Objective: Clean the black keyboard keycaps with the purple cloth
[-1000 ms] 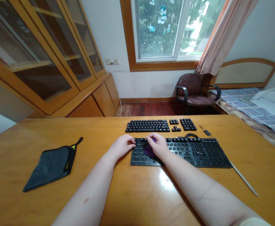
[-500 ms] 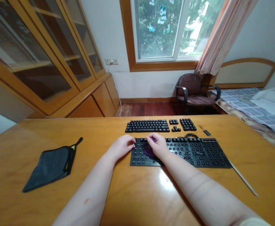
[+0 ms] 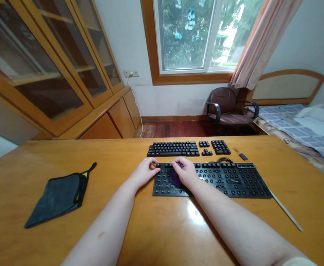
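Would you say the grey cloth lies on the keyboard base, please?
No, the grey cloth lies on the desk, apart from the keyboard base.

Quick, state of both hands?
Left hand: half-curled at the left edge of the black rectangular keyboard base; grip cannot be told.
Right hand: closed, holding a purple piece, material unclear.

Wide lane over desk [image 3: 162, 232] between dark folded cloth [image 3: 58, 194] and left forearm [image 3: 106, 221]. Near middle free too, fenced by left forearm and right forearm [image 3: 234, 221]. Left hand [image 3: 144, 172] blocks far left corner of keyboard base [image 3: 246, 183]; right hand [image 3: 187, 173] and purple piece [image 3: 175, 179] obstruct its left half, narrow gap between hands. Far side: thin strip before laid-out keycaps [image 3: 174, 148], dark cable [image 3: 225, 160] intruding at right. Base's right part accessible from above. Pale stick [image 3: 286, 210] slants across right near approach.
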{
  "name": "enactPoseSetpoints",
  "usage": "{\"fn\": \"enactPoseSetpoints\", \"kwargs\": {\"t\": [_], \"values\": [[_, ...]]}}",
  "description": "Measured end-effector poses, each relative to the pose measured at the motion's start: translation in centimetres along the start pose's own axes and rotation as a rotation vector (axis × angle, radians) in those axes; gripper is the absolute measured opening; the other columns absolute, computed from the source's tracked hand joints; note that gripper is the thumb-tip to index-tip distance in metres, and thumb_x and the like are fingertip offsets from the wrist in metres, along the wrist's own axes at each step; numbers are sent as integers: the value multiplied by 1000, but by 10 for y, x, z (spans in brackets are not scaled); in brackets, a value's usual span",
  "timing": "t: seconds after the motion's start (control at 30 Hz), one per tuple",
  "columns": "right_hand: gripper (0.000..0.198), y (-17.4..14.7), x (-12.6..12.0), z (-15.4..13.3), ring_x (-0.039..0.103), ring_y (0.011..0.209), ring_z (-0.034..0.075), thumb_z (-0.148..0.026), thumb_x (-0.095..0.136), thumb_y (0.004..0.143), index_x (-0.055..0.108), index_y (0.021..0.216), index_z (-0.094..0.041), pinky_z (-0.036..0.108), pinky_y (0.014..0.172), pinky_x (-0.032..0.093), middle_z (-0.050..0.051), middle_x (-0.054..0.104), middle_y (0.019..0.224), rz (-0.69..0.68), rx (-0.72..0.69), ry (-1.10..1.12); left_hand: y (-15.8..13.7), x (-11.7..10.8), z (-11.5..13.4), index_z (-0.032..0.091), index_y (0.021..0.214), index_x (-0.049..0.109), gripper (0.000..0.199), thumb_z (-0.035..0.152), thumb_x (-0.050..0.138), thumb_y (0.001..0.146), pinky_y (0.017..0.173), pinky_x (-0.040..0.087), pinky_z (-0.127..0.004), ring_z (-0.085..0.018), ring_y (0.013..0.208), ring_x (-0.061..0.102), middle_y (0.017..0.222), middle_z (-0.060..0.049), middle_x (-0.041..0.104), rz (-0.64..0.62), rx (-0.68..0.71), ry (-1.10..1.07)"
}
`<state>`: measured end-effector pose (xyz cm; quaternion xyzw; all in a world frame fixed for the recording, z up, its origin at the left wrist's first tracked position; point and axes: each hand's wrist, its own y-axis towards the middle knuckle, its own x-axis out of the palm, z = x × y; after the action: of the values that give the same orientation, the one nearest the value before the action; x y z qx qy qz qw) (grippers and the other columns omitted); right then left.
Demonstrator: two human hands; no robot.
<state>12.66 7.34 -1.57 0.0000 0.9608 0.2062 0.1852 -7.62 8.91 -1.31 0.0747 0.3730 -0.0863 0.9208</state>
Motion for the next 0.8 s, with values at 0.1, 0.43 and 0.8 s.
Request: {"fn": "enactPoseSetpoints", "kwargs": {"t": [0.1, 0.43, 0.8], "values": [[20, 0, 0, 0, 57, 63, 15, -31, 53, 81, 62, 69, -18, 25, 63, 44, 1, 62, 65, 0, 4, 1, 1, 4, -6, 16, 105, 59, 42, 36, 63, 67, 74, 47, -32, -18, 74, 59, 95, -8, 63, -37, -132, -115], [21, -1, 0, 0, 58, 64, 15, -31, 52, 82, 62, 69, -18, 25, 63, 44, 1, 63, 66, -8, 2, -1, 5, 10, -13, 13, 101, 60, 45, 31, 68, 61, 72, 46, -30, -16, 73, 58, 85, -5, 62, -112, -247, -417], [21, -1, -1, -1, 58, 63, 15, -32, 52, 81, 62, 68, -18, 25, 63, 44, 1, 63, 65, -4, -3, -21, 8, 11, -8, 12, 93, 63, 38, 22, 71, 57, 73, 47, -31, -14, 69, 59, 81, -4, 63, -80, -313, -491]]}}
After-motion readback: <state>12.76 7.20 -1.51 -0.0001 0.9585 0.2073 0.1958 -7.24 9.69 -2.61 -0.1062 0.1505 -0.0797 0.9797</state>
